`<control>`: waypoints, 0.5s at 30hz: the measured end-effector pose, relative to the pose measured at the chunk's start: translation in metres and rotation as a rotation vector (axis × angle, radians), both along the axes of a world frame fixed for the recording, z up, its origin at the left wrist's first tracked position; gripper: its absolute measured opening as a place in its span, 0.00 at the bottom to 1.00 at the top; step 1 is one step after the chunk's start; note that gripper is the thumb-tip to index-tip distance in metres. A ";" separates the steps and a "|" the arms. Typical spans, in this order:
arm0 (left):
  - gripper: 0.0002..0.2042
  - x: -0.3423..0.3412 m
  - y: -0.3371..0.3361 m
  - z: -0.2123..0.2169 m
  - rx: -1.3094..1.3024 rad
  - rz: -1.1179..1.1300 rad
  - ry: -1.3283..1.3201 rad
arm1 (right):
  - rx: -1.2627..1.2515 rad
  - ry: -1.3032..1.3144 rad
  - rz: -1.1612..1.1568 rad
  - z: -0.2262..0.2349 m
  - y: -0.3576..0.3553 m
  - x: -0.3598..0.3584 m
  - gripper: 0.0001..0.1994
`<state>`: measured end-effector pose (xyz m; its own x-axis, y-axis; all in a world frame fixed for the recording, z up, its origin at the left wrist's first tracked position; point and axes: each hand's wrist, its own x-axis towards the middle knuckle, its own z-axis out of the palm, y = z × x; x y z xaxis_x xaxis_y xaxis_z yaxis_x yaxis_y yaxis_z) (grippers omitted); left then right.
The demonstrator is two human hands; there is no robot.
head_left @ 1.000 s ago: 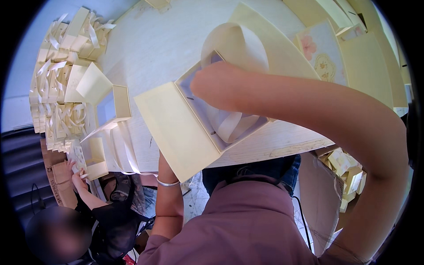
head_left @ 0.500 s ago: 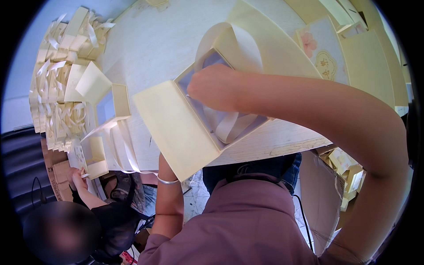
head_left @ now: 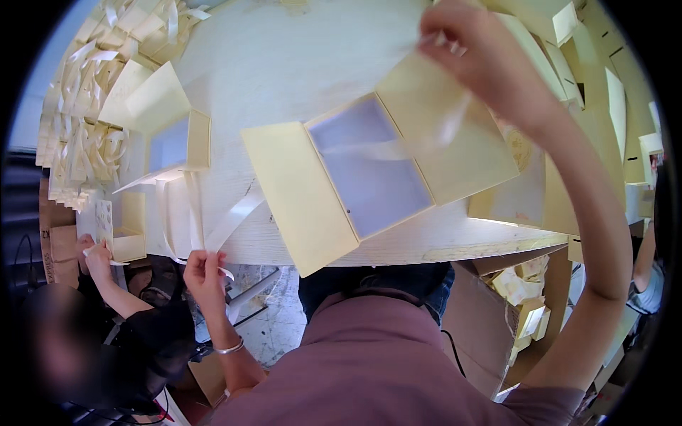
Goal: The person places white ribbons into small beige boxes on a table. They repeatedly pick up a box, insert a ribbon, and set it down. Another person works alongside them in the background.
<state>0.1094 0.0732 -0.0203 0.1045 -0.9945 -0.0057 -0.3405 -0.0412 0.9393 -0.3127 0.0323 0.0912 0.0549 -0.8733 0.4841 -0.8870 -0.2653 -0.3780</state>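
An opened cream gift box (head_left: 302, 195) lies in front of me, its flaps spread to both sides of a pale lilac inside. White ribbon (head_left: 241, 213) runs out from under its left flap to my left hand (head_left: 206, 277), whose fingers pinch it at the table's front edge. Another stretch of ribbon, smeared by motion, crosses the box's inside and right flap. Up at the far right, my right hand (head_left: 462, 53) is raised over the table with its fingers closed on a white ribbon end.
Left of the box stands another open cream box (head_left: 199, 142) with hanging ribbons. Ribboned boxes (head_left: 85, 121) are stacked behind it. A co-worker's hand (head_left: 99, 259) is at a smaller box, lower left. Cream box parts (head_left: 568, 206) lie right; a carton (head_left: 483, 319) holds more below.
My right hand has risen out of the box toward the far right, drawing ribbon. My left hand has come out from beneath the left flap and moved left, pinching ribbon.
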 end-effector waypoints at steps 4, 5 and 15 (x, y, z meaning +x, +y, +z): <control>0.06 0.027 0.026 -0.009 0.076 0.093 0.001 | 0.050 -0.415 -0.270 0.071 -0.011 -0.041 0.09; 0.06 0.024 0.022 -0.016 0.097 0.061 0.042 | -0.021 -0.610 -0.307 0.095 -0.006 -0.052 0.09; 0.04 0.026 0.028 -0.032 0.143 0.000 -0.059 | 0.288 -0.958 0.350 0.104 0.001 -0.066 0.05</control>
<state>0.1352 0.1011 -0.0518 0.1086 -0.9841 -0.1408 -0.3949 -0.1727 0.9023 -0.3784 0.0336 0.1954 0.0303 -0.9714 0.2354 -0.0766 -0.2370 -0.9685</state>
